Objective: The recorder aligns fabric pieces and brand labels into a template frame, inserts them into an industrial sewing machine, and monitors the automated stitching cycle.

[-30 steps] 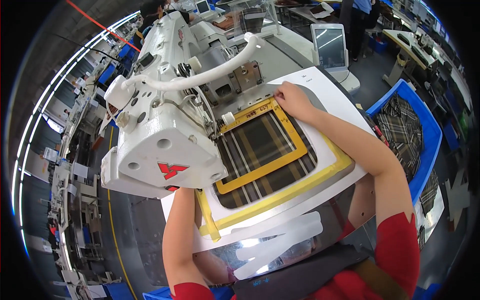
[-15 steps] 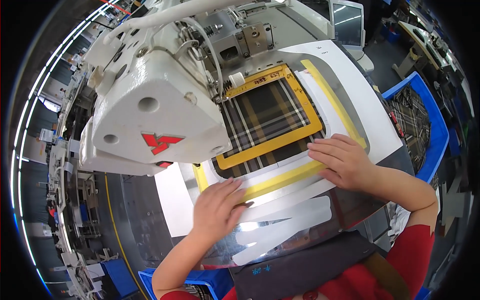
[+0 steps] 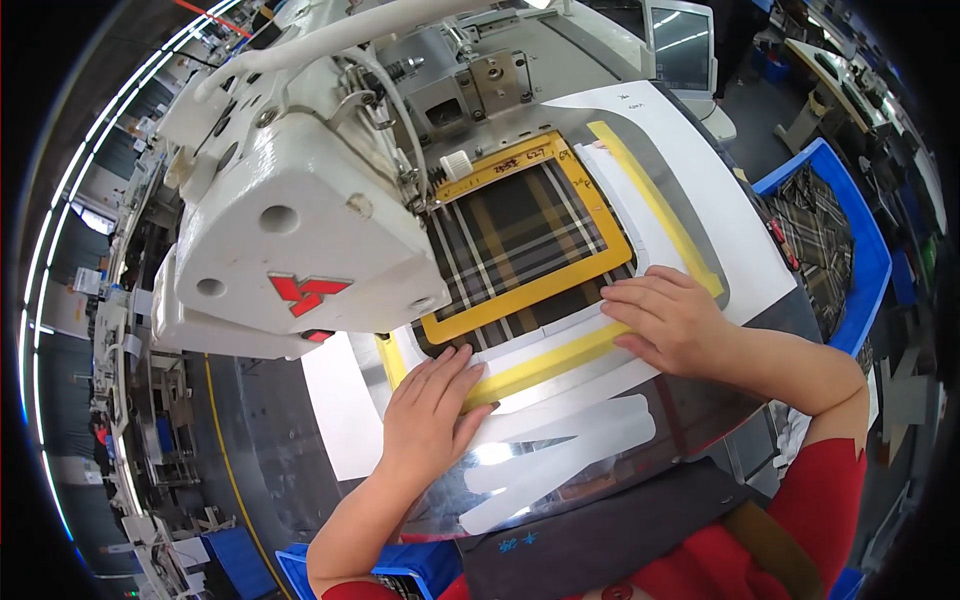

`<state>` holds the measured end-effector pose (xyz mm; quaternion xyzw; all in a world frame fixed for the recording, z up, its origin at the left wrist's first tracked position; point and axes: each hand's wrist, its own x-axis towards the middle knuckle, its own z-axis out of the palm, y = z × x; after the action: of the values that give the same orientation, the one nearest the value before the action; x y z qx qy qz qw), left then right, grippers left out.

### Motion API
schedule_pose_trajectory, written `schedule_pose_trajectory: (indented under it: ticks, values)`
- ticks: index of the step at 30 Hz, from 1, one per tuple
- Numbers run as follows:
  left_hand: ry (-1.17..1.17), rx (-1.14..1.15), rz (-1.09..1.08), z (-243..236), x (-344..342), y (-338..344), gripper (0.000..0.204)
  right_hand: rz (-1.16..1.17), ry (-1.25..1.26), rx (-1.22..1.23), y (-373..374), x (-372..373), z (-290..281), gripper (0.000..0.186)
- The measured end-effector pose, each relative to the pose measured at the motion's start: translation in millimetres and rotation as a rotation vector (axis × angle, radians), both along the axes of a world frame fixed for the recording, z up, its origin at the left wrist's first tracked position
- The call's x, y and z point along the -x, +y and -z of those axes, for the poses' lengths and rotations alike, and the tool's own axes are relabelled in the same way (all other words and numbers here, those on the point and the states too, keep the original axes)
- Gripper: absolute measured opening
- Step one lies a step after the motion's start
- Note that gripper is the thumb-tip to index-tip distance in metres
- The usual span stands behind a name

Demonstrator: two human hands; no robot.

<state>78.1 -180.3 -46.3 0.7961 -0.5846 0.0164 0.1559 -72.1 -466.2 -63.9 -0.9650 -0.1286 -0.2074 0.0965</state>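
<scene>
Under the head of a white sewing machine (image 3: 300, 235) lies dark plaid fabric (image 3: 505, 235) with white and tan stripes. A yellow rectangular clamp frame (image 3: 530, 297) presses on it. Around the fabric is a white template sheet edged with yellow tape (image 3: 550, 368). My left hand (image 3: 430, 410) rests flat on the template's near left corner, fingers stretched toward the fabric edge. Flat on the near right corner lies my right hand (image 3: 670, 320), its fingertips beside the fabric's edge. Neither hand grips anything.
A blue bin (image 3: 868, 260) holding plaid pieces stands at the right; another blue bin (image 3: 430, 565) is below the table's near edge. A screen (image 3: 680, 45) stands at the back right. White paper (image 3: 725, 200) lies under the template. A metal plate (image 3: 540, 455) covers the near table.
The whole view has shifted slightly. My left hand's fingers sit a little farther up along the template's edge; my right hand stays on its corner. The fabric and clamp frame look unchanged.
</scene>
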Motion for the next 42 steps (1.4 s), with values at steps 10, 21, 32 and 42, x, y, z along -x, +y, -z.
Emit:
schedule_pose_trajectory:
  ticks: [10, 21, 32, 42]
  values:
    - [-0.018, 0.036, -0.005, 1, -1, -2, 0.042, 0.02, -0.009, 0.036, 2, 0, -4, 0.029]
    - [-0.058, 0.02, 0.022, 5, -3, 5, 0.033, -0.033, -0.14, 0.011, 2, -15, 21, 0.023]
    - [-0.05, 0.034, -0.06, 8, 5, -1, 0.026, 1.038, -0.353, -0.105, -208, 149, 41, 0.027]
    - [-0.03, 0.061, -0.045, 11, 0, 3, 0.023, 1.361, -0.403, -0.498, -284, 194, 80, 0.031]
